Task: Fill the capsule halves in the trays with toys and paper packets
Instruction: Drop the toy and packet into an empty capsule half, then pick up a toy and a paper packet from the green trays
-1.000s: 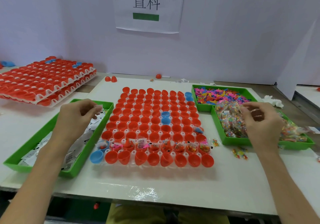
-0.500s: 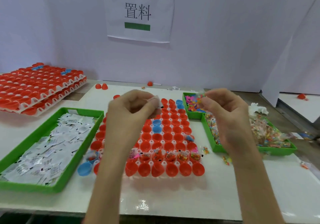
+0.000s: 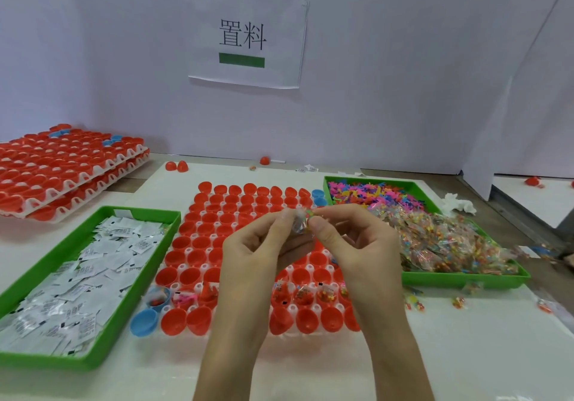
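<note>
Landmark: white capsule tray (image 3: 203, 266), centre of the surface (image 3: 481, 354).

- Edges: a green tray (image 3: 124, 316) of paper packets (image 3: 93, 264) is set just beside the capsule tray's left edge. One loose blue half (image 3: 143, 323) is lodged at the near-left corner. Two green trays are set just off its right edge: the far one (image 3: 372, 180) is filled with coloured toys (image 3: 372, 192), the near one (image 3: 466, 279) with clear bags (image 3: 441, 239).
- Open room: a bare strip of surface is seen along the tray's near edge. A few stray bags (image 3: 435, 301) are scattered to its near right.
- Counts: three green trays. Two stacked trays (image 3: 62, 164) of red halves lie well off to the far left. Three loose red halves are noted beyond the far edge, two together (image 3: 175, 166) and one (image 3: 264, 160) alone. Two blue halves (image 3: 318, 197) are seated at the far-right corner.
- Red capsule halves (image 3: 198, 256): the nearest row is empty, the second row is loaded, and part of it is hidden behind the wrists.
- Hands: the left hand (image 3: 257, 245) and right hand (image 3: 351, 242) are raised over the tray's middle. One small bag (image 3: 299, 225) is pinched between them, each grip closed on it with thumb and fingertips. Something white at the left fingertips is blurred.
</note>
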The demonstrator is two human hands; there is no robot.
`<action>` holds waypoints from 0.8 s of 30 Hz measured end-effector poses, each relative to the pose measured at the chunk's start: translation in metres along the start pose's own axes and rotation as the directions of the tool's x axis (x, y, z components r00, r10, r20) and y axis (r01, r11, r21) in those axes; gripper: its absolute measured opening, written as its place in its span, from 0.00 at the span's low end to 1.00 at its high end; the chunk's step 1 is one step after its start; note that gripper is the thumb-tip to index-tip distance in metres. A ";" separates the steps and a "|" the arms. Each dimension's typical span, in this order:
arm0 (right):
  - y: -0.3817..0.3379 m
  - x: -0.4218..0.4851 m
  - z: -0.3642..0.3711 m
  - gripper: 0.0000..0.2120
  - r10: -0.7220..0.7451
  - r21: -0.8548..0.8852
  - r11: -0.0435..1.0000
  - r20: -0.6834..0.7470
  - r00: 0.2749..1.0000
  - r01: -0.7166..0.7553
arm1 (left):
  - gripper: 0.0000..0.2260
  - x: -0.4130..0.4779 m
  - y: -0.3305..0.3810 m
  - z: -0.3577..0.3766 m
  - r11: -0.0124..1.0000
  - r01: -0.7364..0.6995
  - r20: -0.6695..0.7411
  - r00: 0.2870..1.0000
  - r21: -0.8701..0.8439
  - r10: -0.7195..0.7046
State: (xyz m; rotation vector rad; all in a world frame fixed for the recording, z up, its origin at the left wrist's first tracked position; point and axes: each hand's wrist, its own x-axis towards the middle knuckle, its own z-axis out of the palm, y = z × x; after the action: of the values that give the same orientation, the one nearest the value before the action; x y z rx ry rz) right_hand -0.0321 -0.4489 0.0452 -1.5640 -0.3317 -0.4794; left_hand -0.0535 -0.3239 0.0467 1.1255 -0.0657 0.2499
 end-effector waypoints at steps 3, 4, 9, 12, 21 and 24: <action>0.003 -0.001 0.002 0.05 -0.020 0.015 1.000 -0.024 0.999 0.021 | 0.12 -0.001 -0.003 0.001 1.000 -0.001 0.064 0.998 0.026 -0.001; 0.004 -0.001 0.002 0.04 -0.010 0.012 1.000 -0.014 1.000 0.010 | 0.12 -0.001 -0.004 0.001 1.000 -0.001 0.062 0.998 0.030 -0.001; 0.007 0.002 -0.011 0.06 0.126 0.051 0.989 0.178 0.976 -0.137 | 0.09 0.000 -0.008 -0.003 0.999 0.007 0.033 0.999 0.045 -0.009; 0.015 0.018 -0.026 0.06 0.159 0.027 0.986 0.131 0.979 -0.163 | 0.09 0.002 -0.008 -0.005 1.000 0.012 0.012 1.000 0.025 -0.013; 0.099 0.150 -0.082 0.12 0.162 -0.711 0.647 -0.223 0.961 -0.274 | 0.11 0.004 -0.008 -0.008 0.998 0.000 -0.004 1.000 0.064 0.000; 0.123 0.170 -0.089 0.15 0.335 -0.902 0.328 -0.167 0.927 -0.281 | 0.10 0.005 -0.009 -0.008 0.997 -0.002 -0.006 1.000 0.071 0.003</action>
State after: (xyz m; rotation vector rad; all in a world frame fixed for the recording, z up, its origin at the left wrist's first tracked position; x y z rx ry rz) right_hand 0.1669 -0.5577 0.0226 -2.6977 0.3103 -0.3062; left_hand -0.0469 -0.3197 0.0364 1.1954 -0.0533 0.2596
